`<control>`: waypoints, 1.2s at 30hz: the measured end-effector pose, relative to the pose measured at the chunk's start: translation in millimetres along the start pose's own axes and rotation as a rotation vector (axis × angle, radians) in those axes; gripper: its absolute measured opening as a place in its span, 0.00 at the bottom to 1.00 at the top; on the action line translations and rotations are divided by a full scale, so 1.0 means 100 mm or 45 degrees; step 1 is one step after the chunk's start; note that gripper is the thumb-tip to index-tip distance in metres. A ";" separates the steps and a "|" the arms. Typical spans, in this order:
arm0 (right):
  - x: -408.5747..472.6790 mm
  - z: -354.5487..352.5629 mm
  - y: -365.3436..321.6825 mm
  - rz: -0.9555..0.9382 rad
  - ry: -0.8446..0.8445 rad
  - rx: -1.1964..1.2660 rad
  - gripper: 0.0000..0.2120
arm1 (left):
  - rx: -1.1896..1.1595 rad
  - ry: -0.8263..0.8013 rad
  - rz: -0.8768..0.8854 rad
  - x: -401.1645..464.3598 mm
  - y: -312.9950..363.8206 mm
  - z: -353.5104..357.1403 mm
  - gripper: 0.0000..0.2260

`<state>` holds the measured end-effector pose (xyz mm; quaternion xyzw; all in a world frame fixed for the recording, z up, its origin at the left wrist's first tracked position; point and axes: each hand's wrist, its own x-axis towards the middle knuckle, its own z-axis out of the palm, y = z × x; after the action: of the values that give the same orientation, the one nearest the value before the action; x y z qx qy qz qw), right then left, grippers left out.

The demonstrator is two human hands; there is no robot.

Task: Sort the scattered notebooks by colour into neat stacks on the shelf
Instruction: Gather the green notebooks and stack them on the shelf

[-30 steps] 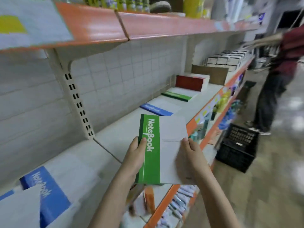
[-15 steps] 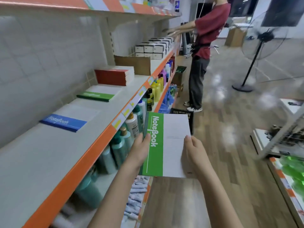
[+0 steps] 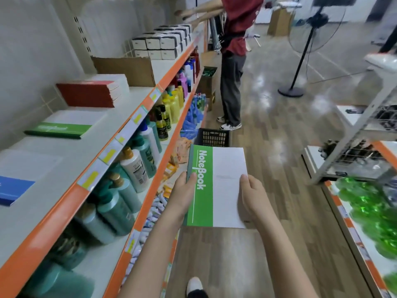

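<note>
Centre of the frame: a green notebook (image 3: 216,187), cover up, is held over the wooden floor (image 3: 279,173), clear of the shelving. The left hand (image 3: 183,195) grips its green spine edge, thumb on the cover; the right hand (image 3: 252,197) grips the white edge, thumb likewise on top.

Left of the frame: the shelf (image 3: 71,160), white with an orange lip, carries three groups well apart from one another. A blue notebook (image 3: 12,190) lies at the lower left edge, a green stack (image 3: 62,127) further up, and a red stack (image 3: 92,93) beyond it. A cardboard sheet (image 3: 126,69) stands upright behind the red stack, with black-and-white boxes (image 3: 163,43) past it.

Below the shelf, tiers of bottles (image 3: 137,160) fill the lower levels. A black crate (image 3: 213,137) sits on the floor just above the held notebook in the frame.

Top centre: a second person (image 3: 233,61) in a red top stands in the aisle, arms reaching to the shelf. A pedestal fan (image 3: 309,39) stands at upper right; a wire rack (image 3: 361,143) occupies the right edge.
</note>
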<state>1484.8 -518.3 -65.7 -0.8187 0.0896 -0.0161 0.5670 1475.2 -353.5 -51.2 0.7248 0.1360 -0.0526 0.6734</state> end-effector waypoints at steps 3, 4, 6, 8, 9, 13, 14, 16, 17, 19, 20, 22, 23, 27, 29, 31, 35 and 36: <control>0.30 0.00 0.01 0.022 0.006 0.002 0.17 | 0.026 -0.006 -0.017 0.33 0.04 0.09 0.09; 0.43 0.00 0.01 0.025 0.010 -0.001 0.18 | 0.028 -0.009 -0.023 0.46 0.06 0.12 0.09; 0.70 0.02 -0.02 0.018 0.009 -0.011 0.19 | 0.014 -0.014 -0.024 0.72 0.12 0.17 0.10; 1.03 0.06 -0.09 -0.010 -0.001 -0.031 0.19 | 0.001 -0.016 -0.003 1.05 0.20 0.20 0.11; 1.14 0.07 -0.13 -0.026 0.001 -0.043 0.19 | -0.003 -0.018 0.011 1.16 0.23 0.20 0.11; 1.76 0.18 -0.35 -0.079 -0.034 -0.086 0.18 | -0.036 0.067 0.065 1.74 0.46 0.19 0.10; 1.90 0.20 -0.42 -0.086 -0.039 -0.092 0.18 | -0.043 0.079 0.081 1.87 0.53 0.19 0.10; 2.17 0.27 -0.54 -0.121 -0.055 -0.088 0.17 | -0.060 0.087 0.106 2.10 0.65 0.16 0.10; 2.29 0.31 -0.60 -0.139 -0.070 -0.084 0.17 | -0.058 0.101 0.111 2.20 0.70 0.14 0.10; 2.50 0.41 -0.72 -0.167 -0.098 -0.079 0.16 | -0.053 0.158 0.113 2.39 0.77 0.06 0.10; 2.59 0.47 -0.76 -0.177 -0.116 -0.074 0.16 | -0.052 0.197 0.105 2.46 0.80 0.02 0.09; 2.74 0.61 -0.85 -0.199 -0.179 -0.064 0.16 | -0.030 0.292 0.088 2.56 0.86 -0.09 0.09; 2.81 0.69 -0.89 -0.217 -0.214 -0.065 0.17 | -0.019 0.339 0.078 2.60 0.87 -0.16 0.09; 3.04 1.06 -1.10 -0.331 -0.372 -0.051 0.15 | -0.015 0.537 0.021 2.70 0.91 -0.45 0.10; 3.14 1.26 -1.21 -0.390 -0.472 -0.030 0.15 | -0.063 0.632 0.036 2.72 0.93 -0.59 0.09; 3.22 1.46 -1.32 -0.457 -0.579 -0.040 0.15 | -0.114 0.766 0.068 2.70 0.95 -0.72 0.10; 3.32 1.80 -1.53 -0.567 -0.815 -0.028 0.14 | -0.189 1.061 0.046 2.61 0.98 -0.90 0.10; 3.35 1.87 -1.58 -0.594 -0.899 -0.011 0.15 | -0.229 1.124 0.041 2.58 0.98 -0.92 0.09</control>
<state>1858.2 -346.2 -10.2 -0.7747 -0.2979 0.1378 0.5404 1739.1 -235.4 -15.6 0.6184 0.4028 0.2841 0.6120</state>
